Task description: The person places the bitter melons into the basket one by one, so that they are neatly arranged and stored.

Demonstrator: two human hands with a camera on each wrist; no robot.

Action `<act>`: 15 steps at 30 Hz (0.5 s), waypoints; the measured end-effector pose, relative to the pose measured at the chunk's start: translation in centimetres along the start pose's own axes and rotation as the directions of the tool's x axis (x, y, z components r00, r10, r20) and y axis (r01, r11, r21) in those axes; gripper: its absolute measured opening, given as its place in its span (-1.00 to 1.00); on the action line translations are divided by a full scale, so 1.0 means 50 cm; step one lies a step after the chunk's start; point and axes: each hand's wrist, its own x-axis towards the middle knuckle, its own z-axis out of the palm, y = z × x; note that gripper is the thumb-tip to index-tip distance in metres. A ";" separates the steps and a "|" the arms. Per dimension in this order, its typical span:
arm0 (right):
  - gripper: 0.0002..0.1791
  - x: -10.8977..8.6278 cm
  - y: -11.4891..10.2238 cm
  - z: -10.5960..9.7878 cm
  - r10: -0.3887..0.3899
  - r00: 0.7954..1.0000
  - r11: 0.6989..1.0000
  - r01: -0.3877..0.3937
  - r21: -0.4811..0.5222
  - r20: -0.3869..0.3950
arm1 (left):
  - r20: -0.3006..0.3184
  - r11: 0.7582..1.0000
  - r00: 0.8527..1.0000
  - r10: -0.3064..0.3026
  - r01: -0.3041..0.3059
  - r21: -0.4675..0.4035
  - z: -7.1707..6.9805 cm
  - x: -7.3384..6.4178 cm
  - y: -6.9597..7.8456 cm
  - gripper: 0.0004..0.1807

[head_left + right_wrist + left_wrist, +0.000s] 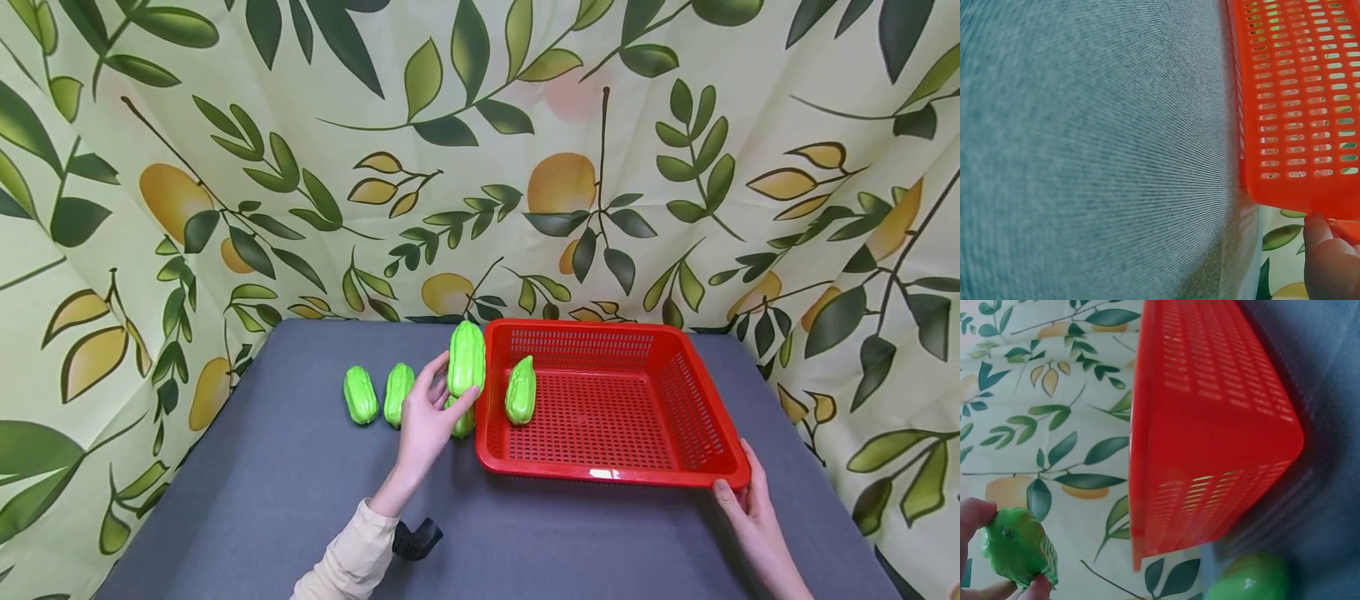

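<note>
The held gourd [467, 358] is grasped by the left hand [429, 408], pinched between thumb and fingers, and is carried just outside the left rim of the basket [592, 476]. On this relation the coming move seems to turn: the open top lies to the right of the gourd, with the left wall set between the two. In the left wrist view the gourd is shown higher than the rim, with a gap of backdrop seen between them, so contact is not made there. Its long axis is pointed away from the person, roughly along that left wall; it is seen nearly end-on from the wrist, though its exact tilt cannot be told. The near right corner of the basket is gripped by the right hand [750, 508], thumb laid over the rim, well apart from the gourd; the left hand is clearly the nearer one. Inside, near the left wall, a loaded gourd [521, 392] is lodged with its long axis set much the same way, and bare floor is left to its right. On the table [300, 517], an outer gourd [361, 395] and a middle gourd [398, 393] are placed left of the hand, while a low gourd [462, 423], partly hidden by the hand, is seen just beside the basket.
</note>
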 end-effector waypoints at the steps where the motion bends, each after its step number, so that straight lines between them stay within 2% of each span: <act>1: -0.19 0.000 0.000 0.000 0.001 1.000 1.000 -0.001 0.000 0.000 | 0.006 1.000 1.000 0.010 -0.010 0.003 0.002 0.005 0.000 -0.29; 7: -0.19 0.000 0.000 0.000 0.005 1.000 1.000 -0.005 0.003 0.000 | 0.043 0.998 0.998 0.047 -0.048 0.045 0.015 0.033 0.005 -0.29; 15: -0.19 0.000 -0.001 0.001 -0.001 1.000 1.000 0.001 0.007 -0.001 | 0.096 0.992 0.994 0.056 -0.066 0.111 0.030 0.068 0.008 -0.30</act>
